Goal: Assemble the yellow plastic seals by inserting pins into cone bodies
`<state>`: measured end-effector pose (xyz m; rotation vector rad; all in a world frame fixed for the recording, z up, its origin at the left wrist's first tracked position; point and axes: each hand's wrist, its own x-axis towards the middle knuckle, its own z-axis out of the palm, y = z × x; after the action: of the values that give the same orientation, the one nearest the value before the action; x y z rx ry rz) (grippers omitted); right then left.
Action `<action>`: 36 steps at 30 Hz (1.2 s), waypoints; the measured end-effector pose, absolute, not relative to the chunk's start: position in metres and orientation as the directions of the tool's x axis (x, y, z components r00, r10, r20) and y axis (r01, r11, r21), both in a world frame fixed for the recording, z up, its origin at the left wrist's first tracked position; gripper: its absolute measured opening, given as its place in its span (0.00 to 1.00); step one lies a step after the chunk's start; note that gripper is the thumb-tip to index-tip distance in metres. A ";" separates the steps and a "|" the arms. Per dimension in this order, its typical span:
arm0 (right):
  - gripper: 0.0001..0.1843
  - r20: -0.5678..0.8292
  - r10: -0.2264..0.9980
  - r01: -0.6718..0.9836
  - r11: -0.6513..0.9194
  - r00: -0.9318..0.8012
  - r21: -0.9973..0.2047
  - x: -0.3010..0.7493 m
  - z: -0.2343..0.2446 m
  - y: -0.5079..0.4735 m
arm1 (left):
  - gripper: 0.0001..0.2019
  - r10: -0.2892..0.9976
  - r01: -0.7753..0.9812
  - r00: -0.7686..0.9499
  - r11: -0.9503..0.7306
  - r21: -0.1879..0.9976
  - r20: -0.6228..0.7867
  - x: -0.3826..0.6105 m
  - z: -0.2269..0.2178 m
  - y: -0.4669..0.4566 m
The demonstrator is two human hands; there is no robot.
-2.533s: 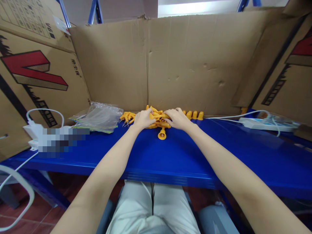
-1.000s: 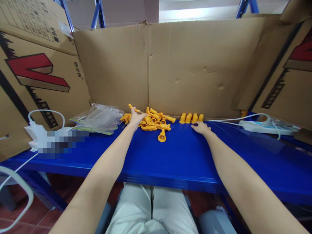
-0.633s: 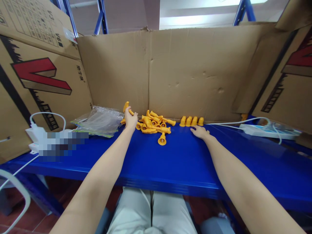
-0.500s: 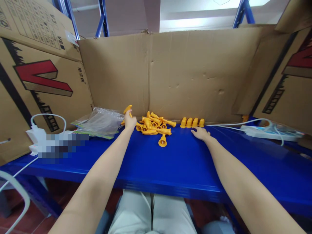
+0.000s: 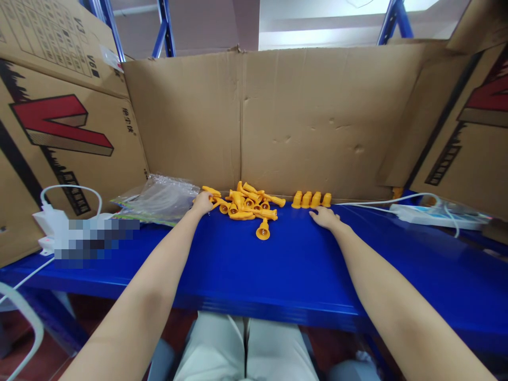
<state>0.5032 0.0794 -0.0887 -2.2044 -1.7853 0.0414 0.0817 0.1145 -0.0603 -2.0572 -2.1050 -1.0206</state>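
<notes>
My left hand [image 5: 202, 203] is low at the left end of a heap of yellow plastic pieces [image 5: 254, 214]. Its thumb stands apart from the fingers, against yellow pieces [image 5: 211, 191] lying there; the fingertips are partly hidden. Many pieces in the heap have a handle-like body and a flared, cup-like end. One flared piece [image 5: 263, 229] lies in front, its round opening toward me. My right hand [image 5: 325, 217] rests on the blue table with fingers stretched and nothing in them. Just behind it stands a row of several upright yellow pieces [image 5: 316, 200], wide rim down.
Clear plastic bags [image 5: 159, 198] lie left of the heap. White plugs and cables [image 5: 59, 227] sit at far left, and a white power strip [image 5: 432, 216] at far right. Cardboard panels [image 5: 317, 121] wall the back and sides of the blue table [image 5: 270, 275].
My left hand has come down and left, from holding a yellow piece raised to resting among the pieces at the heap's left end. My right hand stays in place.
</notes>
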 end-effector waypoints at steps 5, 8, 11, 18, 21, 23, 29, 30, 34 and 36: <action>0.25 0.153 0.965 0.955 -0.171 0.212 -0.240 0.503 -0.088 0.080 | 0.12 0.887 0.900 0.000 -0.201 0.387 0.462 0.085 -0.061 0.122; 0.25 0.150 0.965 0.955 -0.177 0.216 -0.240 0.502 -0.087 0.078 | 0.12 0.892 0.869 0.019 -0.239 0.434 0.452 0.089 -0.059 0.126; 0.24 0.151 0.966 0.957 -0.172 0.211 -0.234 0.500 -0.085 0.075 | 0.10 0.910 0.845 0.043 -0.253 0.470 0.411 0.095 -0.055 0.129; 0.22 0.195 0.956 0.969 -0.190 0.220 -0.161 0.487 -0.070 0.065 | 0.21 0.858 0.908 0.030 -0.238 0.345 0.512 0.119 -0.046 0.119; 0.20 0.284 0.945 0.981 -0.127 0.164 -0.144 0.470 -0.061 0.063 | 0.19 0.818 0.894 0.125 -0.338 0.294 0.562 0.138 -0.039 0.106; 0.20 0.339 0.937 0.985 -0.021 0.079 -0.169 0.453 -0.055 0.060 | 0.17 0.804 0.886 0.180 -0.383 0.261 0.566 0.152 -0.032 0.097; 0.20 0.459 0.841 0.874 0.426 -0.288 -0.232 0.392 -0.043 0.045 | 0.13 0.856 0.845 0.312 -0.448 0.292 0.412 0.186 -0.025 0.073; 0.19 0.444 0.837 0.874 0.441 -0.320 -0.203 0.384 -0.043 0.042 | 0.13 0.848 0.836 0.340 -0.471 0.282 0.407 0.189 -0.028 0.070; 0.15 0.367 0.839 0.897 0.441 -0.402 -0.024 0.368 -0.048 0.032 | 0.13 0.802 0.817 0.449 -0.547 0.183 0.394 0.190 -0.042 0.058; 0.13 0.345 0.847 0.905 0.425 -0.405 0.020 0.367 -0.050 0.030 | 0.14 0.799 0.819 0.482 -0.557 0.139 0.360 0.186 -0.048 0.055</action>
<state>0.3669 0.0302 -0.0503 -1.5186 -2.4000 -0.2951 0.1863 0.0548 -0.0476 -2.6595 -1.4525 -0.6033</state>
